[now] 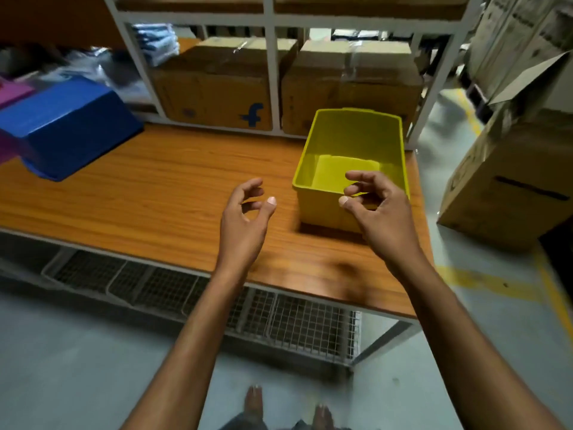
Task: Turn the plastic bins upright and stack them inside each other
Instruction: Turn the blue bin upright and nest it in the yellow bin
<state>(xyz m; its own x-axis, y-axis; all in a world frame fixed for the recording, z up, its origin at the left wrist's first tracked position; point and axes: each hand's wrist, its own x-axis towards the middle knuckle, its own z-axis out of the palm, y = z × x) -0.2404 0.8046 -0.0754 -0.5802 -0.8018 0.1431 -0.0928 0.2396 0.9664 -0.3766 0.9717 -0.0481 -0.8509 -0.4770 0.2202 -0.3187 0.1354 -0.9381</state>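
A yellow bin (353, 141) stands upright and empty at the right end of the wooden table (161, 193). A blue bin (68, 125) lies upside down at the table's left end, with a pink bin (14, 91) partly in view behind it at the frame's edge. My right hand (378, 206) hovers in front of the yellow bin's near wall with fingers curled and apart, holding nothing. My left hand (248, 212) floats over the table just left of the yellow bin, also loosely curled and holding nothing.
Two cardboard boxes (214, 85) sit in a white metal rack (273, 66) behind the table. More cardboard boxes (508, 181) stand on the floor to the right. Wire baskets (279, 318) hang under the table. My feet (254, 405) are at the bottom.
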